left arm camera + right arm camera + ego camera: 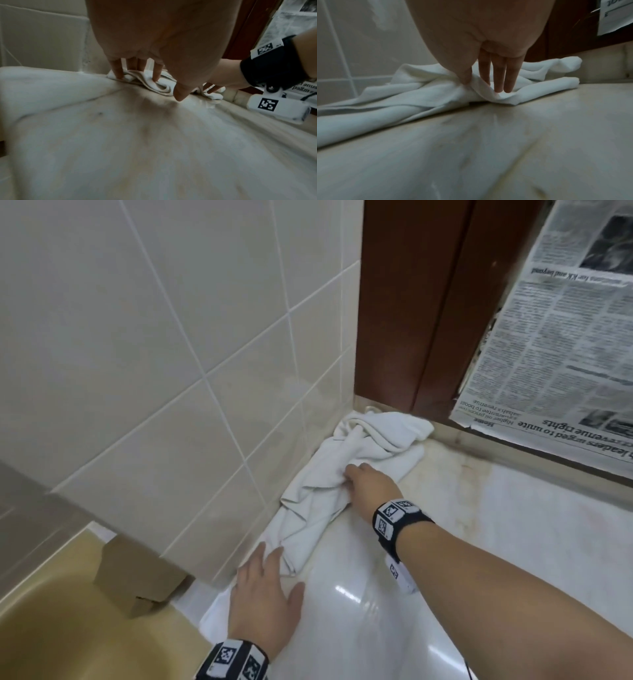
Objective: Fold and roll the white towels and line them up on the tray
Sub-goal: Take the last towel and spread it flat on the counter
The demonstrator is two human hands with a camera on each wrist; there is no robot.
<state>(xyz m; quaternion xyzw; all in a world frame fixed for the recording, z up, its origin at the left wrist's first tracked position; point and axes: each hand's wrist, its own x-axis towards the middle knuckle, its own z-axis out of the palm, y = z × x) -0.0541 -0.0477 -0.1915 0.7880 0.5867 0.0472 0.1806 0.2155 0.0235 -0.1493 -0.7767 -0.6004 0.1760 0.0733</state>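
both my hands on a crumpled white towel [346, 474] at the tiled wall's [171, 371] foot.
my right hand [371, 486] pinches a fold; my left hand [263, 597] rests flat, fingers straight, on the counter [479, 542].

Towel [346, 474]: white, plain. Worktop [496, 529]: glossy off-white with faint yellowish stains. Wall tiles [137, 354]: beige, with white grout lines. Window frame [411, 302]: reddish-brown. Newspaper [565, 337]: black print on grey-white. Wristbands [397, 517]: black with black-and-white square markers. Cardboard box [133, 577]: brown.
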